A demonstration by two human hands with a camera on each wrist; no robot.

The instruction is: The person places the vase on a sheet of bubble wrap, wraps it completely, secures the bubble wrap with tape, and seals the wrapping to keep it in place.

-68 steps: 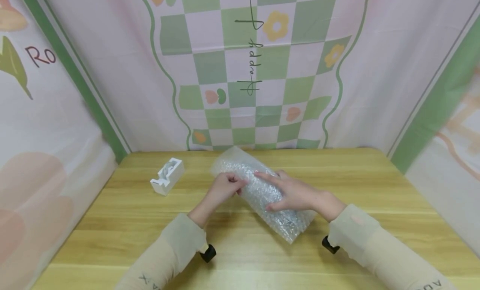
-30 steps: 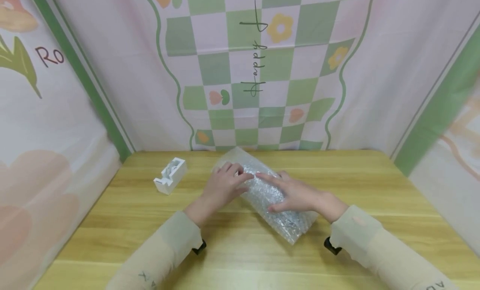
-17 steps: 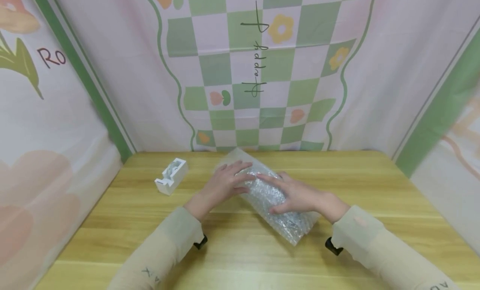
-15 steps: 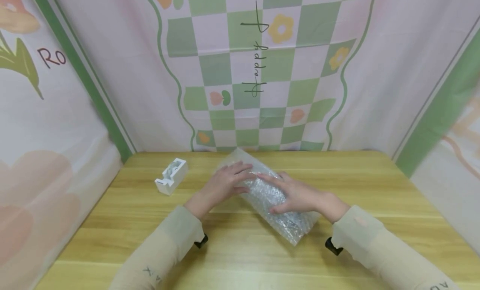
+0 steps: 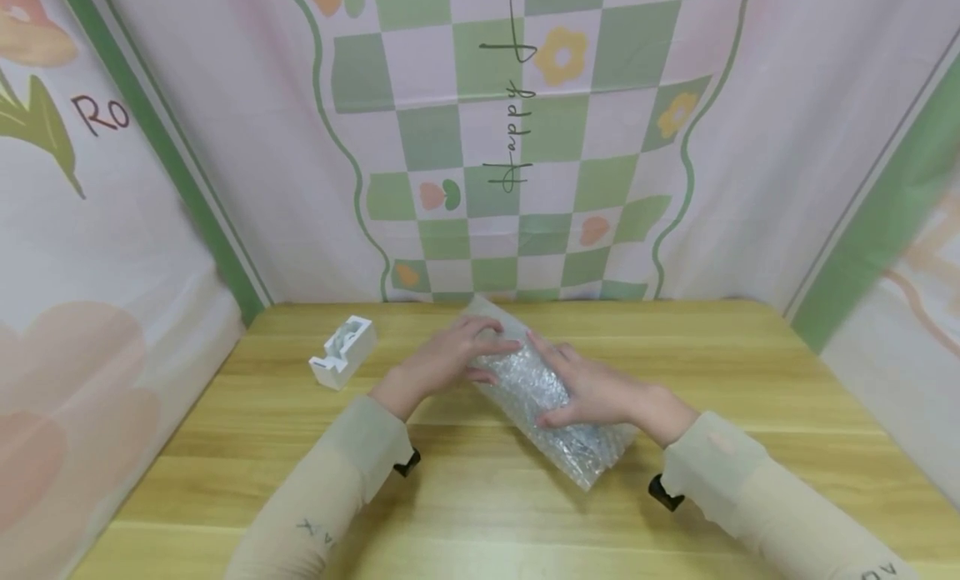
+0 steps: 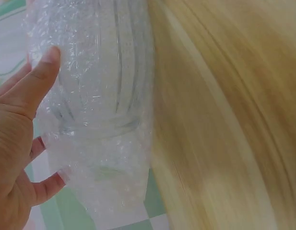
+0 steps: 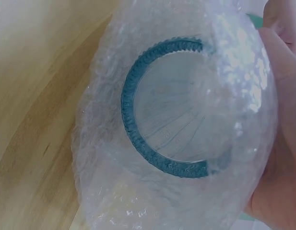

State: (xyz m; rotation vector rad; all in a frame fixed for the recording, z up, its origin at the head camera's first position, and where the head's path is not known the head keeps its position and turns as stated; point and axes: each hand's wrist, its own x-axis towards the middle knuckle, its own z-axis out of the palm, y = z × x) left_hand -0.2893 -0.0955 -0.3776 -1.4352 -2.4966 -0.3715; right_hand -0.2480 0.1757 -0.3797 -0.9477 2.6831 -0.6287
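Observation:
A roll of clear bubble wrap lies slantwise on the wooden table, with a ribbed clear glass vessel showing through it in the left wrist view. The right wrist view looks into the vessel's round, teal-tinted rim through the wrap. My left hand is at the far end of the roll, fingers spread and the thumb on the wrap. Across the middle of the roll, my right hand holds it, thumb on the near side and fingers over the far side. The right fingertips are partly hidden.
A white tape dispenser stands on the table to the left of the roll. Printed fabric curtains rise behind the table and along both sides.
My left hand has gone from curled fingers at the roll's near edge to spread fingers farther over its end. My right index finger has shifted slightly away; the roll stays in place.

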